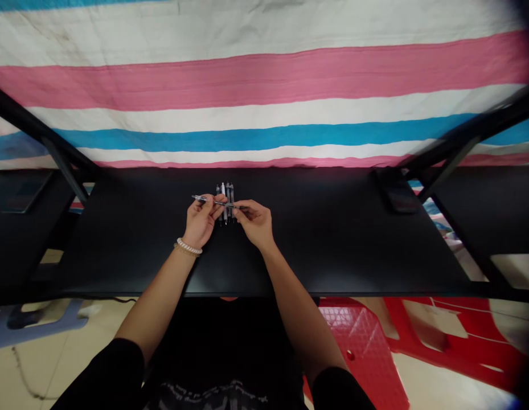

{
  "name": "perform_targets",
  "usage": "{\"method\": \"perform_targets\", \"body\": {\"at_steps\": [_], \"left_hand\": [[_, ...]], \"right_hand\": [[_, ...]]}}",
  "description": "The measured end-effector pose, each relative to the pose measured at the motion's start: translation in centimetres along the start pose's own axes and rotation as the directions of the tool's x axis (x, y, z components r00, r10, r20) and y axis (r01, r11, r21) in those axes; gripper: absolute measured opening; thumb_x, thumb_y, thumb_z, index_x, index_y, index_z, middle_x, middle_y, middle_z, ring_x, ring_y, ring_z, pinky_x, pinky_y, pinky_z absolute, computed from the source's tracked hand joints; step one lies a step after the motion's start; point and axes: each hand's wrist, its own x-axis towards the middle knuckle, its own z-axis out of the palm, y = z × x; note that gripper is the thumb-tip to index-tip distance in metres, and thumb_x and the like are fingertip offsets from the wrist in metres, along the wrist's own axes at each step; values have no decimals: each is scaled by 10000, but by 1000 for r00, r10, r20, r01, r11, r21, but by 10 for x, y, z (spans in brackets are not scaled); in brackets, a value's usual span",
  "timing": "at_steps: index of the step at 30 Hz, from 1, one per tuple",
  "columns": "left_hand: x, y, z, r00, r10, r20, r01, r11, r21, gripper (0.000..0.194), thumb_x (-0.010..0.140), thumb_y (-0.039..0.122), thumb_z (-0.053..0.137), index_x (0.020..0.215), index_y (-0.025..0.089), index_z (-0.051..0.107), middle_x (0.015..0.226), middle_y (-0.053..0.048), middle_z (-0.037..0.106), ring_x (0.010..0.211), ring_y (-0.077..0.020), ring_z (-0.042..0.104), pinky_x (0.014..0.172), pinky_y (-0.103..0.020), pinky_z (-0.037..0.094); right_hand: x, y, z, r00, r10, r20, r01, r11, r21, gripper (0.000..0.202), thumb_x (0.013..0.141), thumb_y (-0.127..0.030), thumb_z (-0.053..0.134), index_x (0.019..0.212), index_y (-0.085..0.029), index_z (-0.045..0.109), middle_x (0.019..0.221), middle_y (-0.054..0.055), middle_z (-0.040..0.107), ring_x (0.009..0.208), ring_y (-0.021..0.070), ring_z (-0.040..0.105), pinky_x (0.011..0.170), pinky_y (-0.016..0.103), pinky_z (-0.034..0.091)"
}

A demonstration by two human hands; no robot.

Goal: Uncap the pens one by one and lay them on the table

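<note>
Between my two hands a slim pen (200, 198) with a clear and dark barrel lies nearly level above the black table. My left hand (201, 219), with a beaded bracelet (188, 248) at the wrist, pinches it along the barrel. On its other end, the fingertips of my right hand (255, 221) are closed. Directly beneath them, several pens (224, 188) lie side by side on the table, pointing away from me; one has a white top. My fingers partly cover this row.
The black table (341, 239) has dark metal struts at both sides. A dark phone (398, 192) lies at the right. Behind hangs a striped sheet (264, 80). A red plastic stool (358, 347) stands below the front edge on the right.
</note>
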Motion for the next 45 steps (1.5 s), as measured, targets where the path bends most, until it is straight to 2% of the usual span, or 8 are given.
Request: {"method": "perform_targets", "body": {"at_steps": [6,11,20,31,35,38,40,45], "left_hand": [[-1,1,3,1000,-25,-10,25,1000,-9,295,781,328,878,890,175,650,995,-65,798,916,-172,774,845,-266,595],[0,3,2,998,-5,-59,3,1000,-28,251,818,314,851,884,180,649,965,-60,799,918,-172,776,897,-289,595],[5,6,0,989,30,-143,-41,997,-71,236,823,306,845,871,173,656,958,-62,798,917,-169,777,894,-282,594],[-4,-3,7,999,-12,-50,11,1000,-6,387,692,372,930,888,186,652,953,-52,799,884,-164,769,823,-269,594],[-4,-2,7,1000,-4,-25,4,1000,12,356,730,383,905,880,189,648,960,-50,795,890,-162,766,813,-263,587],[-3,-1,6,999,16,-39,-16,1000,1,341,746,375,896,885,190,645,958,-46,794,905,-160,764,837,-272,585],[-3,0,6,998,23,-53,-24,1000,-15,345,743,372,899,891,191,645,952,-42,795,902,-156,764,848,-274,584],[-2,0,6,999,6,-50,-7,1000,-21,331,756,362,891,893,193,641,946,-38,793,890,-156,764,850,-276,579]], "right_hand": [[1,2,0,995,82,55,-83,996,22,432,859,-604,701,930,-180,740,706,31,716,512,115,623,468,236,521],[3,3,-3,998,19,-57,-18,1000,24,366,820,-512,769,963,-176,757,753,43,735,608,147,679,575,289,592],[5,3,-4,996,3,-86,-2,1000,11,362,844,-519,737,961,-177,740,746,43,726,580,138,659,528,275,565],[-1,1,3,999,38,16,-39,998,44,415,802,-591,775,899,-193,709,730,28,719,598,148,687,573,280,597],[-2,-1,3,990,125,71,-125,992,3,471,877,-658,656,883,-188,667,664,25,698,492,128,640,440,235,521],[-2,-1,2,997,80,16,-81,997,19,504,788,-621,776,1051,-208,657,806,29,736,646,152,710,531,244,583],[-1,-1,2,999,50,12,-51,999,17,503,748,-605,817,1013,-204,667,806,26,730,681,161,718,598,268,612],[-2,0,0,995,75,58,-73,997,-32,455,822,-628,738,931,-190,682,760,31,721,591,135,680,551,257,582]]}}
